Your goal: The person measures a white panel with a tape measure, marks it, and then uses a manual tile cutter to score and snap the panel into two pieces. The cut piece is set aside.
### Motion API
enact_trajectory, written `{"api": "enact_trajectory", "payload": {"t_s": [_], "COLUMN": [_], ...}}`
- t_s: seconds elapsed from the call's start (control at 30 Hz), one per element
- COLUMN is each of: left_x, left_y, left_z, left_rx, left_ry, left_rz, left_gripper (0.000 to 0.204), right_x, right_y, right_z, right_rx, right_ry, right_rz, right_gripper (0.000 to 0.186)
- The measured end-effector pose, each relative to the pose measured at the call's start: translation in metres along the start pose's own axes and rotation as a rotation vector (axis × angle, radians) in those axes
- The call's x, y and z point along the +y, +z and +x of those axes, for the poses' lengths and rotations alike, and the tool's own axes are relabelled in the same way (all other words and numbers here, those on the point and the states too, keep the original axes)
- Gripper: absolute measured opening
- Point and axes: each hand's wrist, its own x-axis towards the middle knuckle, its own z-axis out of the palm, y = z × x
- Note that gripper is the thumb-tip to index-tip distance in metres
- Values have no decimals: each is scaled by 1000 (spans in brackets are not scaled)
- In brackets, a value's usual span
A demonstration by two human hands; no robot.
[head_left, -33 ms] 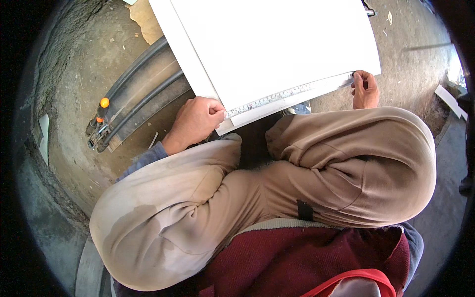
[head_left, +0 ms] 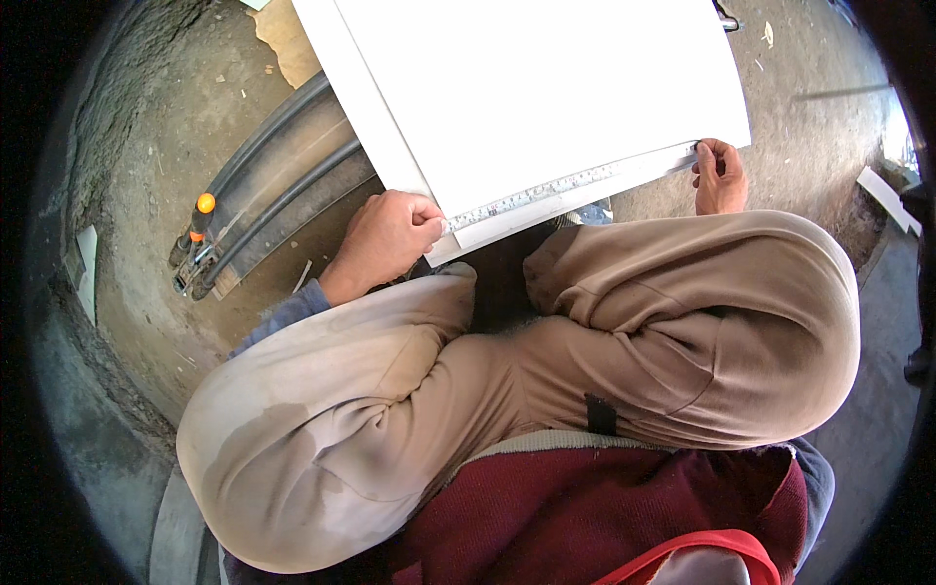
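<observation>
A large bright white panel (head_left: pixel 546 88) lies in front of my knees, with white strips along its left and near edges. Across its near edge stretches a measuring tape (head_left: pixel 531 192), its marked blade slanting up to the right. My left hand (head_left: pixel 390 234) is closed at the panel's near left corner, thumb and fingertips pinching the tape's left end. At the right end, my right hand (head_left: pixel 720 175) pinches the tape against the panel's edge between thumb and bent forefinger. A small dark bit shows at that fingertip; the rest under the fingers is hidden.
Left of the panel, two black tubes (head_left: pixel 261 139) run over a board to a metal fitting, beside an orange-knobbed handle (head_left: pixel 205 203). A brown torn sheet (head_left: pixel 290 44) lies behind them. White offcuts (head_left: pixel 887 200) rest on the dusty floor at right. My bent knees flank the near edge.
</observation>
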Motion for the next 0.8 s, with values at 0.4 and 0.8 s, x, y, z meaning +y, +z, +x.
{"api": "enact_trajectory", "payload": {"t_s": [0.4,0.8], "left_x": [7,6], "left_y": [-5,-4], "left_z": [6,8], "left_rx": [-21,-26], "left_ry": [-45,-63], "left_rz": [23,3], "left_gripper": [22,23], "right_x": [-5,-11], "right_y": [2,1], "right_z": [-2,-3], "right_rx": [-1,-15], "right_ry": [30,45], "right_rz": [-28,-2], "right_gripper": [24,24]}}
